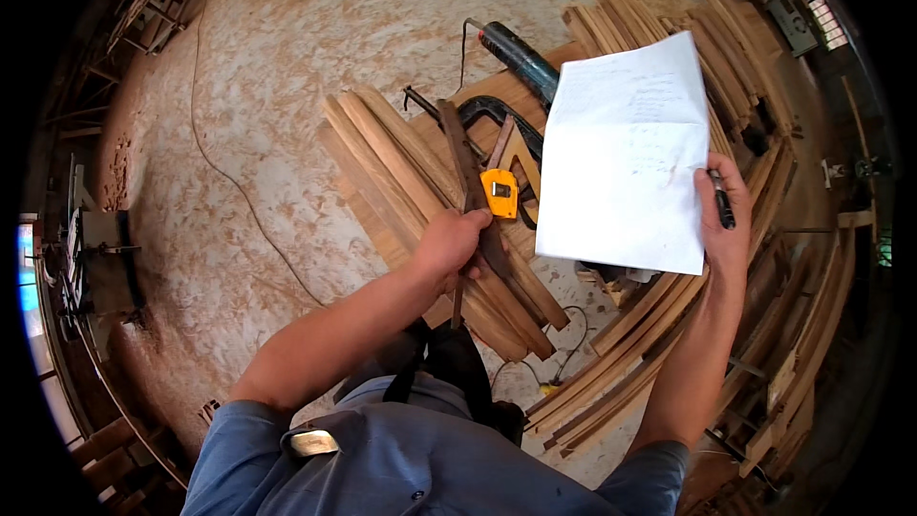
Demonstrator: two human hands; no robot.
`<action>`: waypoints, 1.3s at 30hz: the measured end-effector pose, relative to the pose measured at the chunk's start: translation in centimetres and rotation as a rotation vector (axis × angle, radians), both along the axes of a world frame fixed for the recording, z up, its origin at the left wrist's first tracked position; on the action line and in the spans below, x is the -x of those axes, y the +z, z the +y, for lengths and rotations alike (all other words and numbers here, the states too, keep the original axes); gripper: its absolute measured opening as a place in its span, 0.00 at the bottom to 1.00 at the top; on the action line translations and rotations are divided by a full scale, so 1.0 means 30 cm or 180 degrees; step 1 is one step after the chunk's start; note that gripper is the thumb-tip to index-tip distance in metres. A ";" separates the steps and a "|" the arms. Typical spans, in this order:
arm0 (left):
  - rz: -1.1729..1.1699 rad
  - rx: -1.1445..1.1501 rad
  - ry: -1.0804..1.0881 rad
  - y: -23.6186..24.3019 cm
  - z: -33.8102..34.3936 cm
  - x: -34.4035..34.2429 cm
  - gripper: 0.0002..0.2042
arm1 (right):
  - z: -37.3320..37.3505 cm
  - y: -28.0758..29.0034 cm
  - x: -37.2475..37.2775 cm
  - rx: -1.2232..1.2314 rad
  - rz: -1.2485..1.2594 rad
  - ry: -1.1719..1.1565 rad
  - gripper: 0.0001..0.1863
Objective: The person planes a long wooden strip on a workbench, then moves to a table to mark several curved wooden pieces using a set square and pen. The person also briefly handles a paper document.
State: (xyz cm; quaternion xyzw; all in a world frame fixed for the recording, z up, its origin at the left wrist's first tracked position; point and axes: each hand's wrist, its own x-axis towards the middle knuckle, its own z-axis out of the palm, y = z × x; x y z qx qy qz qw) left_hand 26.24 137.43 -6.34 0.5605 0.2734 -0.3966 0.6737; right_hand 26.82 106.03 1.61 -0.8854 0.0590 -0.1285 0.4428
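Note:
My left hand (453, 250) is closed round a dark wooden strip (460, 148) that slants across the stacked boards. Right beside its thumb lies a yellow tape measure (500, 193). In my right hand (728, 215) are a white sheet of paper (626, 162), creased across the middle and covered with faint handwriting, and a black pen (723, 201). The paper hides part of the work surface. Past the tape measure sit a black clamp (492, 107) and a light wooden triangular piece (522, 161).
A dark cylindrical power tool (521, 59) with a cord lies behind the clamp. Wooden boards (382, 148) are stacked left of my hand, with more long planks (630, 320) at the right. A cable (224, 172) crosses the dusty floor (277, 67).

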 end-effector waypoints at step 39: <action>-0.5509 -0.2457 -0.4868 -0.071 -0.198 -0.260 0.10 | -0.134 -0.070 0.388 -0.2006 -0.1202 -0.1889 0.15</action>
